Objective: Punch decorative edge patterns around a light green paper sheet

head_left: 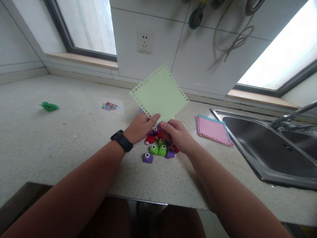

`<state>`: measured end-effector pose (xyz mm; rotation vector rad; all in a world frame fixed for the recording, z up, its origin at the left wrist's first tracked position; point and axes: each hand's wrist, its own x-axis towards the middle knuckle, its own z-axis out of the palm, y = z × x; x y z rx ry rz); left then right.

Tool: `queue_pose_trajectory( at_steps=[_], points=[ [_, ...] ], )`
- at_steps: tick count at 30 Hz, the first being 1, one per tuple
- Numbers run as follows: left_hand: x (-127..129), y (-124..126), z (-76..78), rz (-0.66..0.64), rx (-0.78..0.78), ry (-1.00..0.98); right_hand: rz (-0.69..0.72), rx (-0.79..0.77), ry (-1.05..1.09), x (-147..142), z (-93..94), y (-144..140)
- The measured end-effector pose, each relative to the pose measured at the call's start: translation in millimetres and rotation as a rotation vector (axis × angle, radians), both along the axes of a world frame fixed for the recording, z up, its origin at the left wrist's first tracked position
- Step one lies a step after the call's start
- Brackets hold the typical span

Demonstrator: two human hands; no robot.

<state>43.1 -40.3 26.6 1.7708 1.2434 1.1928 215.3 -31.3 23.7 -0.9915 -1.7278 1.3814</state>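
My left hand [141, 127] pinches the lower corner of a pale green paper square [159, 92] with punched star holes along its edges, held up tilted like a diamond. My right hand [174, 132] grips a small purple craft punch [160, 125] against that same corner. Under both hands lies a cluster of small punches on the counter: green ones [158, 149], purple ones [148, 157] and a red one [150, 139]. A black watch [122, 140] sits on my left wrist.
A stack of coloured paper squares, pink on top [214, 130], lies right of the punches, next to a steel sink [272, 148] with a tap [292, 116]. A confetti pile [109, 106] and a green scrap [49, 106] lie on the speckled counter [74, 138]. A wall socket [144, 42] is behind.
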Motion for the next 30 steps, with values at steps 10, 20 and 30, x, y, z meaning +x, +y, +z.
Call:
queue_pose_trajectory(
  at_steps=[10, 20, 30],
  points=[
    [0.8, -0.1, 0.1, -0.011, -0.016, -0.031, -0.020, 0.020, 0.000, -1.3, 0.3, -0.3],
    [0.5, 0.2, 0.0, -0.030, -0.016, -0.016, -0.003, 0.019, 0.007, -1.4, 0.0, 0.2],
    [0.2, 0.7, -0.5, -0.010, -0.002, -0.005, 0.003, 0.012, 0.042, -1.3, -2.1, 2.7]
  ],
)
